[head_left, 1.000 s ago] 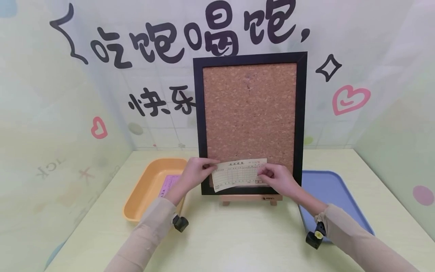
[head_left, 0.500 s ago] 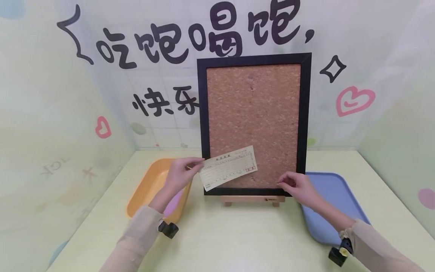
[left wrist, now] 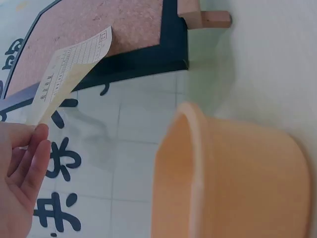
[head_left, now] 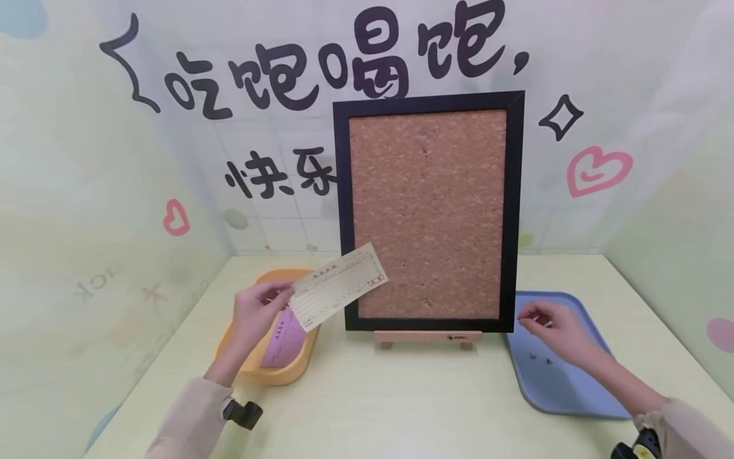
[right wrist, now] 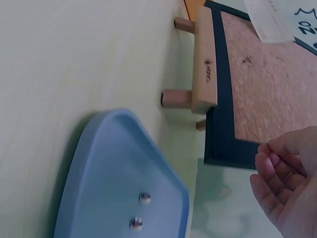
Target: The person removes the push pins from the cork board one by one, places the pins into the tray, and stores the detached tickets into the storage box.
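Note:
My left hand (head_left: pixel 255 312) pinches the left end of a cream printed paper slip (head_left: pixel 338 287), a ruled form with small red boxes. The slip tilts up to the right, over the orange bin's edge and overlapping the corkboard (head_left: pixel 427 210) in the head view. My right hand (head_left: pixel 553 325) is over the blue tray (head_left: pixel 573 398), thumb and fingertips together. In the right wrist view a tiny pushpin tip (right wrist: pixel 268 143) shows between them, mostly hidden. Two small shiny pushpins (right wrist: pixel 144 198) lie in that tray. No paper is on the cork.
The black-framed corkboard leans on a small wooden easel (head_left: pixel 427 336). At the left, the orange bin (head_left: pixel 287 376) holds a purple printed slip (head_left: pixel 285 341). Printed walls enclose the back and sides of the pale table (head_left: pixel 401 408).
The slip has come off the lower corkboard, carried left by my left hand to the orange bin. My right hand has let go of the slip and moved right, over the blue tray.

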Demonstrator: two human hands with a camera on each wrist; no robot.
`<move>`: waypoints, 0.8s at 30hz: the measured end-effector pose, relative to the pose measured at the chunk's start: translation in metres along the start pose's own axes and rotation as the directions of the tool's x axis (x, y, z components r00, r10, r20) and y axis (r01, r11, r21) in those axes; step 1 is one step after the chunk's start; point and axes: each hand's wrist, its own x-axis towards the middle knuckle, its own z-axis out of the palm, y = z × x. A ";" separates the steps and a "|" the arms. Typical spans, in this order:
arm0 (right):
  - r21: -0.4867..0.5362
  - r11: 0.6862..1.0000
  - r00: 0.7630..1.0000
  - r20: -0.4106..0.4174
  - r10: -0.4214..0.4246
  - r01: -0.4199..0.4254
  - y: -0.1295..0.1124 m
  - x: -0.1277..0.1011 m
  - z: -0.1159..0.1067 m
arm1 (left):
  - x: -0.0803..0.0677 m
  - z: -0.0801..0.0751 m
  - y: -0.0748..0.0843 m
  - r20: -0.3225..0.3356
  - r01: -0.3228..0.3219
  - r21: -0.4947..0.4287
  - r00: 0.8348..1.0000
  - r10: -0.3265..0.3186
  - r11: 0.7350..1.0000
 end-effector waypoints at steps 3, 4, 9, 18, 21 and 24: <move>-0.051 0.997 0.998 -0.004 0.062 -0.062 0.004 -0.009 -0.012 | -0.010 -0.008 -0.011 -0.028 0.009 -0.002 1.000 -0.009 1.000; -0.070 0.994 0.996 -0.009 0.084 -0.084 0.006 -0.012 -0.014 | -0.014 -0.012 -0.014 -0.033 0.025 -0.010 0.999 -0.026 1.000; -0.083 0.988 0.992 -0.019 0.126 -0.128 0.017 -0.024 -0.020 | -0.030 -0.027 -0.030 -0.070 0.115 -0.045 0.991 -0.118 0.992; -0.070 0.985 0.987 -0.019 0.157 -0.158 0.026 -0.035 -0.017 | -0.042 -0.037 -0.049 -0.106 0.194 -0.006 0.975 -0.193 0.981; -0.071 0.984 0.987 -0.015 0.160 -0.160 0.027 -0.036 -0.017 | -0.045 -0.039 -0.055 -0.124 0.248 -0.019 0.961 -0.248 0.969; -0.066 0.985 0.987 -0.006 0.161 -0.161 0.028 -0.038 -0.015 | -0.048 -0.042 -0.059 -0.142 0.311 -0.078 0.937 -0.320 0.947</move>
